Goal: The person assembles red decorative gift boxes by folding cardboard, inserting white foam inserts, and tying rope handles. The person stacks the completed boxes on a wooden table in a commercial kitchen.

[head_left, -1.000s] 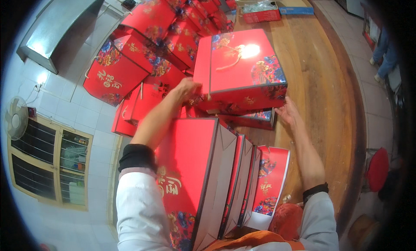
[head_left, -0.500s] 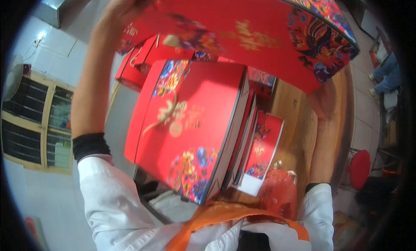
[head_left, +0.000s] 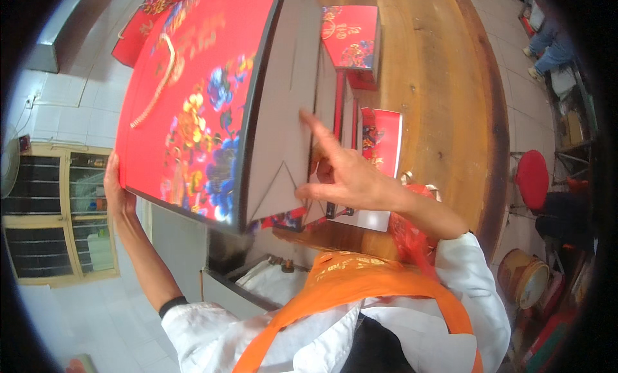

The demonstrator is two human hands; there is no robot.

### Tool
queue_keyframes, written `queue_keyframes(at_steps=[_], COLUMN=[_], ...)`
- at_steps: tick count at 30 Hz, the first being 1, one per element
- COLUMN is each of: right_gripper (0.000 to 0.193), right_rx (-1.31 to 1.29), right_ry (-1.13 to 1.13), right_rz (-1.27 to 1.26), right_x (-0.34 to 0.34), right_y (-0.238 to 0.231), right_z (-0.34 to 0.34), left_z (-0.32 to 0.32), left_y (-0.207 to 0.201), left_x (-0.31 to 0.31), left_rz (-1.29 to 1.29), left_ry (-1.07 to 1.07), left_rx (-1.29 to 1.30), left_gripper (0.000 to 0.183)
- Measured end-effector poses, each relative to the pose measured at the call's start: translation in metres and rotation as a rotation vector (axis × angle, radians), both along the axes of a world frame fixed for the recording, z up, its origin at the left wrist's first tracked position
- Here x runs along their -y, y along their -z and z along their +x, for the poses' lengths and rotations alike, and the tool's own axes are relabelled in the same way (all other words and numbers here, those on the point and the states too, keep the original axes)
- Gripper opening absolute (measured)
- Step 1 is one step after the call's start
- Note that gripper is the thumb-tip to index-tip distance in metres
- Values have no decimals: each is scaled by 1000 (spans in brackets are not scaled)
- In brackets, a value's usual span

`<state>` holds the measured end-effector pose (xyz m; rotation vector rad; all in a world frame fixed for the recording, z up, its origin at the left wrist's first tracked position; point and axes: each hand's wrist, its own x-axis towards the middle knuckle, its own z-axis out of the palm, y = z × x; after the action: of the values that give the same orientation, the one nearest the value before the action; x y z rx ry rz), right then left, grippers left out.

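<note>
A large red gift box (head_left: 193,96) with flower print and a cord handle (head_left: 158,83) fills the left of the view, tilted, its plain grey side (head_left: 283,115) facing right. My left hand (head_left: 118,189) grips its lower left edge, the fingers partly hidden. My right hand (head_left: 351,177) is at the grey side, index finger and thumb stretched apart and the other fingers curled; it holds nothing that I can see. Behind that hand, more red boxes with dark edges are stacked together, partly covered. A red printed piece (head_left: 384,141) with a white edge lies beside them.
The wooden table (head_left: 438,83) runs along the right of the boxes. A smaller red box (head_left: 351,41) stands on it farther off. Near my right forearm is a red plastic bag (head_left: 412,228). A red stool (head_left: 532,178) stands on the floor beyond the table.
The red box raised across the top in both hands is no longer there; a box now sits lower left. My left hand came down to its edge, my right hand to the grey side.
</note>
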<state>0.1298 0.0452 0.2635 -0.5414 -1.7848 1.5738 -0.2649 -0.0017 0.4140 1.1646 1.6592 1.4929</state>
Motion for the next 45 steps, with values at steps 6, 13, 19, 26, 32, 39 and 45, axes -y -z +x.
queue_keyframes(at_steps=[6,13,19,26,32,39,45], right_gripper=[36,39,52,51,43,30,34], right_rx=[-22,523,840,980,1029,1074,1068], right_ry=[130,688,618,597,557,593,725], right_rz=[-167,344,768,1006,789,232,158], right_x=[-25,-166,-277,-343,-349,-381,-416], right_y=[61,236,266,323,313,237,269], right_z=[33,58,3,16,102,30,-46], left_z=[-46,35,67,76,85,90,90], left_y=[61,120,171,212,233,247,252], left_x=[64,85,119,127,137,140,141], left_rz=[110,52,-91,-231,-298,-346,-377], left_ry=[-505,-705,-824,-888,-941,-939,-919], left_rx=[-5,-107,-38,37,80,130,135], left_gripper=[40,46,43,40,38,35,32])
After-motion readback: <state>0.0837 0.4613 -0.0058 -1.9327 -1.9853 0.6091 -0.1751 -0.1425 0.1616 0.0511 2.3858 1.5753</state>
